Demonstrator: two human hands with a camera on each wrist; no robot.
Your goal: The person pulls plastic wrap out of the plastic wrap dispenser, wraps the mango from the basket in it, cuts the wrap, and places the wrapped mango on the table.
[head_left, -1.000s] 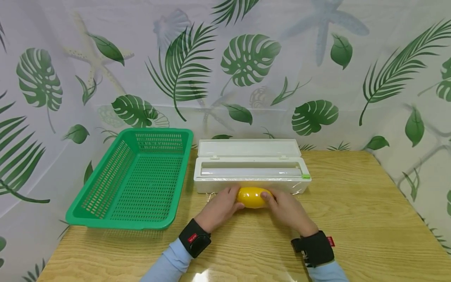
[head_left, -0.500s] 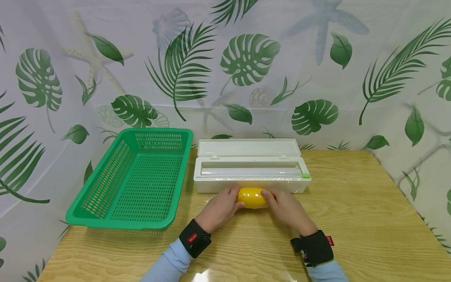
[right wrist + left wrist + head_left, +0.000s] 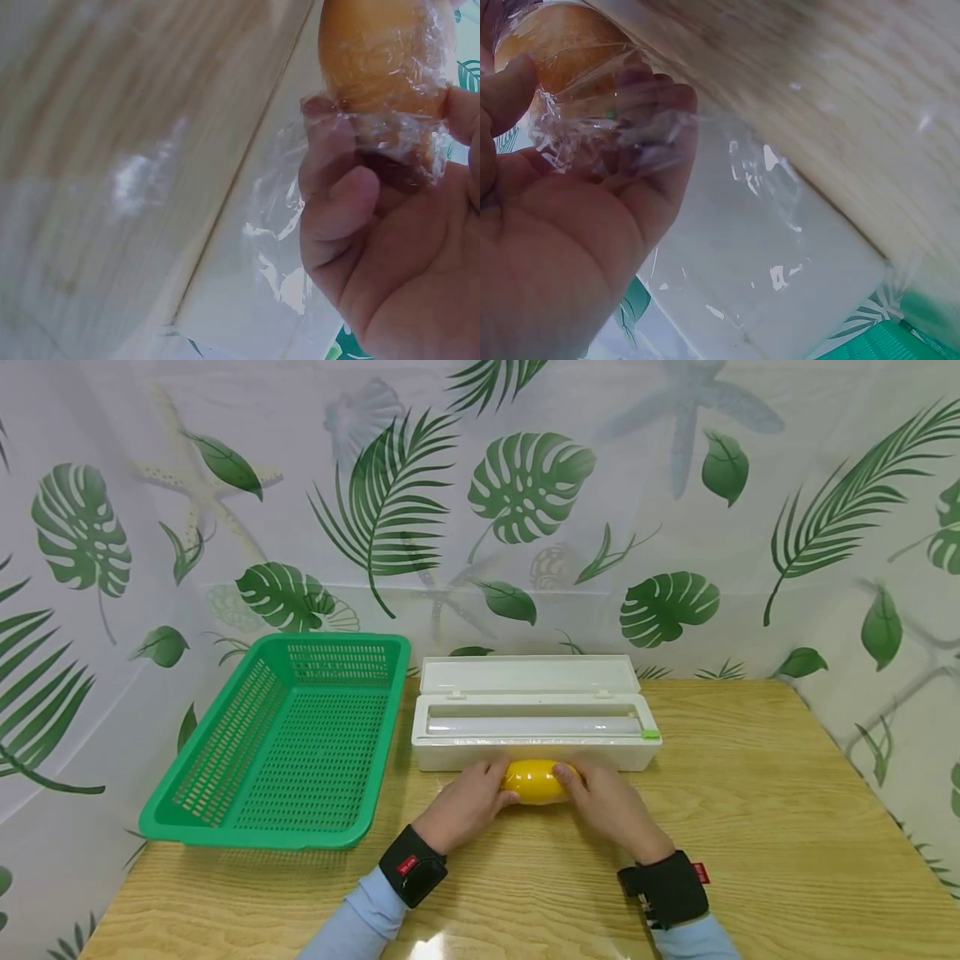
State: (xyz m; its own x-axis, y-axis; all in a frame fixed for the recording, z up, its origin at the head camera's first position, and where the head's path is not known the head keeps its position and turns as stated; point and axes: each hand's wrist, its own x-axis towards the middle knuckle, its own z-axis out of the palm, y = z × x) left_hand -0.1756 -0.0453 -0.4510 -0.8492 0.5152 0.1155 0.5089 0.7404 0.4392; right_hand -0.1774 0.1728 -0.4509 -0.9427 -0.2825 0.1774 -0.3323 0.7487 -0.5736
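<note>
A smooth yellow oval fruit [image 3: 532, 782], mango-like, is held lengthwise between both hands just in front of a white cling film dispenser [image 3: 450, 755]. My left hand [image 3: 467, 803] grips its left end, thumb toward me. At the other end my right hand [image 3: 617, 810] holds it with the thumb on top. Clear cling film [image 3: 405, 127] covers the fruit and bunches in the right palm. In the left wrist view, gathered film [image 3: 555, 131] crinkles between thumb and fingers, and a loose sheet spreads across the dispenser's white front.
The dispenser's lid [image 3: 528, 675] stands open at the back, showing the film roll [image 3: 532, 726]. A green slider [image 3: 650, 734] sits at its right end. Left of it is a green plastic basket [image 3: 366, 814]. All stand on a wooden table [image 3: 780, 827] before a leaf-print cloth.
Both hands stay almost in place on the fruit. Glints of film beside the hands, along the dispenser's lower front, have faded.
</note>
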